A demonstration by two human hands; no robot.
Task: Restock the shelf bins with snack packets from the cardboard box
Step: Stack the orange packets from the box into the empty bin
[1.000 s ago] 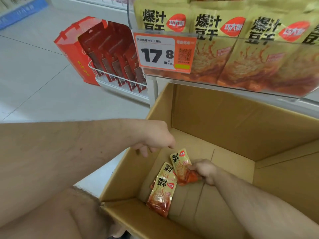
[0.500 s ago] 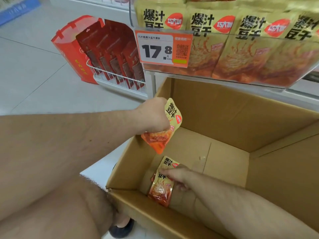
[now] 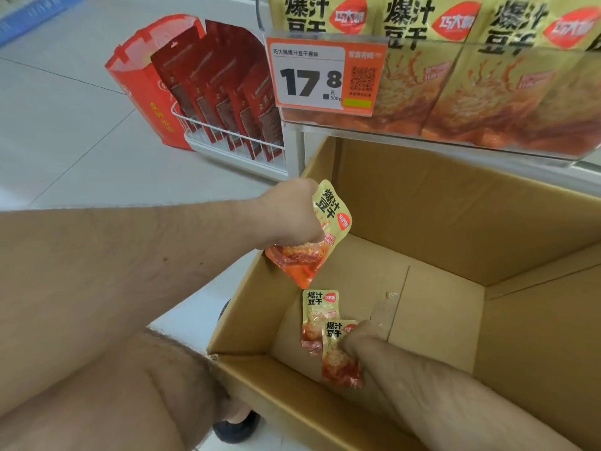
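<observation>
Pale floor tiles (image 3: 65, 131) fill the upper left of the frame, where a white wire rack (image 3: 227, 141) holds upright dark red pouches (image 3: 221, 86) beside a red carton (image 3: 143, 79). At upper right, a clear shelf bin (image 3: 455, 125) is packed with large yellow snack bags (image 3: 422, 76) standing upright behind an orange price tag (image 3: 325, 73).

Below it sits an open cardboard box (image 3: 455, 206). The left hand (image 3: 292, 216) grips one yellow snack packet (image 3: 322, 232) above the box's left wall, its long axis tilted, printed top toward upper right, red end hanging down-left. On the box floor the right hand (image 3: 354, 340) pinches a second packet (image 3: 340, 356), which stands roughly vertical in frame and overlaps a third packet (image 3: 317, 314) lying flat, top toward the shelf.
</observation>
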